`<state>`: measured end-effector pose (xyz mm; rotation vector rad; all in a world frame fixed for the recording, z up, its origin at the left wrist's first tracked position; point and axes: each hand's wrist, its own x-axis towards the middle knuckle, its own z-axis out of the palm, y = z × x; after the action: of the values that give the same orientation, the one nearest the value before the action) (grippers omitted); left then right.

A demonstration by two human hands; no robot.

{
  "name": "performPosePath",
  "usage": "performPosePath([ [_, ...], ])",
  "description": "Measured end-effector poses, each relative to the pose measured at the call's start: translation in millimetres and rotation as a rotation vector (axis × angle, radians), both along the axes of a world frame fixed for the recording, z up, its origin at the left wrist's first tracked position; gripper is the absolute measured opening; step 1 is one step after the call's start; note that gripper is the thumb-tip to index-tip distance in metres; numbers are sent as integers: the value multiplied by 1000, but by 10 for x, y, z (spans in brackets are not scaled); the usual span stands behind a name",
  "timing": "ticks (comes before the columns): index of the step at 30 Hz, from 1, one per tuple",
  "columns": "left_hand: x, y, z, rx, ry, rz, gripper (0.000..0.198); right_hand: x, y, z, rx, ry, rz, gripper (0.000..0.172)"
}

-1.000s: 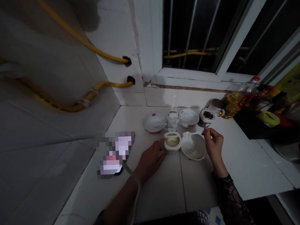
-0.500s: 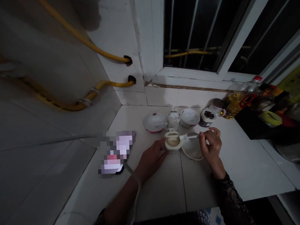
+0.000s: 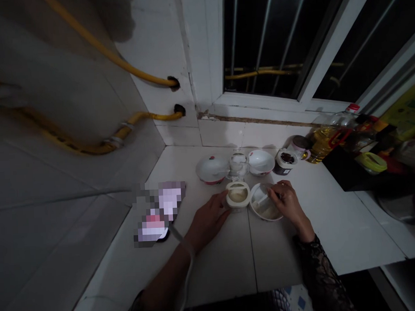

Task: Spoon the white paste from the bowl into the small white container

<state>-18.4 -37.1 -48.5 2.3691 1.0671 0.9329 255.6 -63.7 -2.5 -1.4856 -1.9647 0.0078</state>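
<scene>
My left hand (image 3: 209, 219) is closed around the side of a small seasoning jar (image 3: 239, 203) with a pale rim and an open top; some pale contents show inside. My right hand (image 3: 288, 204) pinches the handle of a small white spoon (image 3: 263, 201). The spoon's lower end is down inside a white bowl (image 3: 254, 212), which stands just right of the jar. Something pale lies in the bottom of that bowl, too dim to name. Behind the jar is a clear glass-like container (image 3: 238, 165), perhaps its raised lid or a separate jar.
Two white bowls (image 3: 212, 168) with red marks stand at the back, beside a dark-labelled jar (image 3: 285, 162). An oil bottle (image 3: 322, 141) and other condiments crowd the right. A phone (image 3: 162, 212) lies left, and a pale cable (image 3: 189, 261) crosses my left forearm.
The spoon has moved from the jar's rim to the right and down into the bowl, with my right hand lowering slightly. My left hand stays on the jar.
</scene>
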Motion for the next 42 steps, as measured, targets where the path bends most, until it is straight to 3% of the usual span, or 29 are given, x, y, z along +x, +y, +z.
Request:
performPosePath([
  [4,7,-5,5,24,-9,3,41,-4,-19,22,-66,116,11,46],
  [17,-10,0,-13,8,33,18,45,25,-34,116,-216,508,-256,43],
  [28,0,3,-24,21,18,16,45,76,10,83,-204,688,-382,46],
  [32,0,5,-41,44,8,10,45,-29,23,107,-145,737,-412,48],
  [36,0,6,-45,24,16,27,43,-307,-18,169,184,527,-372,42],
  [39,-1,9,-43,5,22,17,44,-511,-61,196,396,111,-142,32],
  [42,1,9,-41,15,8,9,45,-605,-89,212,474,-209,68,21],
])
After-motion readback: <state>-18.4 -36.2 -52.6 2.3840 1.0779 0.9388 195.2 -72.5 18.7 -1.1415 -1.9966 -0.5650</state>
